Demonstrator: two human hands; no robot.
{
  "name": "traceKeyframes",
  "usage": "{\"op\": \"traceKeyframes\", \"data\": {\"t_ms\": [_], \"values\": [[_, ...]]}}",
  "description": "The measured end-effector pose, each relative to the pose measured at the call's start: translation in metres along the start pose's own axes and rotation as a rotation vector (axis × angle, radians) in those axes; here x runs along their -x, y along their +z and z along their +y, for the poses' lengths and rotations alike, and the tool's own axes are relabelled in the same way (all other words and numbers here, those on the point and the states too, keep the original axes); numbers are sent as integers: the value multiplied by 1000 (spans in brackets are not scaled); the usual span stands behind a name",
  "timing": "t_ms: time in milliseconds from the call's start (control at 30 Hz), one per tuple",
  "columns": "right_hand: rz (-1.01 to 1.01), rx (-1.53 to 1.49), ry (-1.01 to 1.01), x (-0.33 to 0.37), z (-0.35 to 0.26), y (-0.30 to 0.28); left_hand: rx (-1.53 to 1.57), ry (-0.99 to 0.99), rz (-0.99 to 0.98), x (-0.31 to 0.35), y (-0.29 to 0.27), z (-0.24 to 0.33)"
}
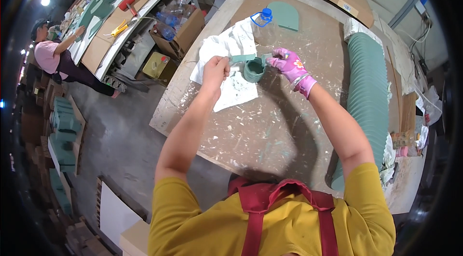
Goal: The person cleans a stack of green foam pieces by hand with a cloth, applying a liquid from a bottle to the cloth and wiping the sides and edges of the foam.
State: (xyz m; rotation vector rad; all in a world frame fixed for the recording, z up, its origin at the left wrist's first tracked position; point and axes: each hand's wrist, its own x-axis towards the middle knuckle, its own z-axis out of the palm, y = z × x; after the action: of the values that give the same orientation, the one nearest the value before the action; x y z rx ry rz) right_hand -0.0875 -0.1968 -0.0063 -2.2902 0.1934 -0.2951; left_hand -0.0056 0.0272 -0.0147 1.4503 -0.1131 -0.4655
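Note:
My bare left hand [216, 70] pinches one end of a flat green strip [242, 58], which reaches right toward a small round green pot [252, 72] with a ringed outside. The pot's mouth faces up and shows dark inside. My right hand [290, 67], in a pink flowered glove, is closed at the pot's right rim. Its fingertips meet a small greenish piece there, too small to make out. Beneath the strip and pot lies a white cloth [234, 92] with dark specks. Just beyond stands a clear bottle [264, 34] with a blue cap and handle.
A long ribbed green roll [369, 96] lies along the table's right side. At the far end are an arched green slab [283, 15] and a cardboard piece [340, 0]. A co-worker [50, 55] stands at another bench on the left, near a box of bottles [182, 36].

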Motion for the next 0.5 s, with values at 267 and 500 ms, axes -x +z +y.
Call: {"op": "traceKeyframes", "data": {"t_ms": [267, 500], "values": [[-226, -966, 481, 9, -2, 2, 720, -348, 0, 20, 15, -40], [-180, -1171, 517, 17, -15, 8, 667, -259, 67, 31, 38, -38]]}}
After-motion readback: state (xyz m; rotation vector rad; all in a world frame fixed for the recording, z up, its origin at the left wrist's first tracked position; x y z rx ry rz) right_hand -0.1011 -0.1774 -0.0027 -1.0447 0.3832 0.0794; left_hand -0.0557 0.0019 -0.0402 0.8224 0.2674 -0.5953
